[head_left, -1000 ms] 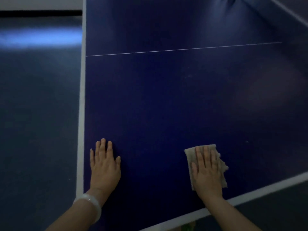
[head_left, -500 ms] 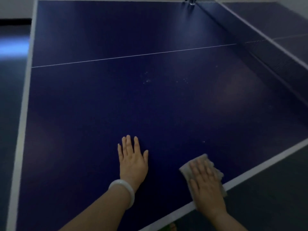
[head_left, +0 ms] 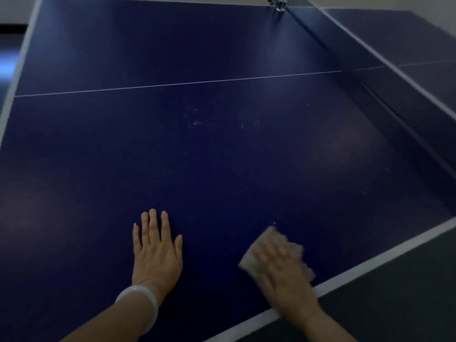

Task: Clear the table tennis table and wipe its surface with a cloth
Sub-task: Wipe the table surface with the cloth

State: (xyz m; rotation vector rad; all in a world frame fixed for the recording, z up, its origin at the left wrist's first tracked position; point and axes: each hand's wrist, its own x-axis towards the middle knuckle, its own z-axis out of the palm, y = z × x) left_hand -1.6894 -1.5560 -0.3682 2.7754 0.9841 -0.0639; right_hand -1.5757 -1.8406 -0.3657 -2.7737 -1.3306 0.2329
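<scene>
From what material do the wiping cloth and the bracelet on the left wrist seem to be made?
Cloth: probably soft woven fabric, matte beige; it lies limp under the right hand, though motion blur hides the weave. Bracelet: a rigid, smooth, milky-white bangle with a faint sheen, perhaps jade, glass or plastic.

Matt blue table (head_left: 222, 169), pale woven cloth (head_left: 256, 253), glossy bangle (head_left: 140, 299).

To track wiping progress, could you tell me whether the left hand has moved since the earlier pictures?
Yes. The left hand has shifted right, toward the net, away from the white left edge line.
</scene>
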